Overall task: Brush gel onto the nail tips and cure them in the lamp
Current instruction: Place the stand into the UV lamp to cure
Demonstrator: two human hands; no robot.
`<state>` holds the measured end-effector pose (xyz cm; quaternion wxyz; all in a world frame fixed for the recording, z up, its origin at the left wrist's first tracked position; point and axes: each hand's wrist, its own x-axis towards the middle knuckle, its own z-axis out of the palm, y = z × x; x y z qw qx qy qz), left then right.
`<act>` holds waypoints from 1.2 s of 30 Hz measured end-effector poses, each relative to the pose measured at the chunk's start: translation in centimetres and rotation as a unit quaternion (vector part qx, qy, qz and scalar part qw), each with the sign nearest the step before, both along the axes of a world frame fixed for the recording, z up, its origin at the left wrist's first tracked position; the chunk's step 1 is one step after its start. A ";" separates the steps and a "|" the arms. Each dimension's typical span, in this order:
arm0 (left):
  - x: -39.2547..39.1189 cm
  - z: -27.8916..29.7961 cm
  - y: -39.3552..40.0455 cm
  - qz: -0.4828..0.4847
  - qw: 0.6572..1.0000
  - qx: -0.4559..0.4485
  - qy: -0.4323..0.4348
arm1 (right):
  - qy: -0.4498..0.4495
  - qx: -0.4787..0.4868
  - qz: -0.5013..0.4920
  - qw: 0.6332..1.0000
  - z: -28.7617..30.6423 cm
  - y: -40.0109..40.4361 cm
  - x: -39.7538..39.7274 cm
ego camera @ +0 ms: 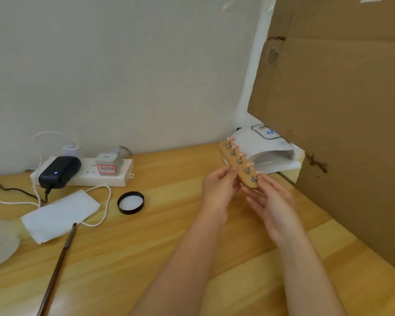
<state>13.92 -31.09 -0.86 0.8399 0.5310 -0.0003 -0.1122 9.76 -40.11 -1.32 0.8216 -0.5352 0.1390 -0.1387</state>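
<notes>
Currently, a wooden holder [240,165] of five nail tips [241,154] is pinched at its near end by the left hand [219,187] and right hand [270,201], just before the lamp [263,147] at two o'clock; wet gel could be smeared if the lamp's arch were brushed.

Soft, even indoor light, faint shadows, slightly blurry, edges perhaps bowed.

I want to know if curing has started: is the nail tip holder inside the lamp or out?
Out. Both hands, left hand and right hand, hold the nail tip holder in front of the lamp opening, above the table.
</notes>
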 end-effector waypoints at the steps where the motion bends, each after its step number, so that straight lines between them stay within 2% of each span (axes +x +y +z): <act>1: 0.2 -0.4 -0.4 -0.011 1.000 0.000 0.001 | 0.008 -0.005 0.010 1.000 -0.1 -0.6 0.0; 6: 1.1 -1.5 -1.5 -0.060 0.998 0.023 -0.016 | 0.054 -0.010 0.054 0.997 -0.4 -3.5 -0.1; 12: 1.9 -1.8 -1.3 -0.099 0.994 0.047 -0.018 | 0.084 -0.019 0.024 0.996 -0.2 -6.2 -1.0; 21: 2.1 -1.7 -0.2 -0.070 0.997 0.004 0.021 | 0.129 -0.041 -0.020 0.991 0.0 -8.6 -2.7; 27: 2.2 -1.7 0.0 -0.033 0.999 0.018 0.005 | 0.133 -0.048 -0.056 0.988 -0.6 -7.5 1.0; 30: 2.5 -1.6 0.0 -0.015 1.000 0.018 0.013 | 0.117 -0.040 -0.068 0.990 -0.6 -7.2 3.5; 36: 3.1 -1.7 -0.1 -0.009 0.999 0.018 0.031 | 0.140 -0.041 -0.126 0.981 -0.4 -7.0 7.8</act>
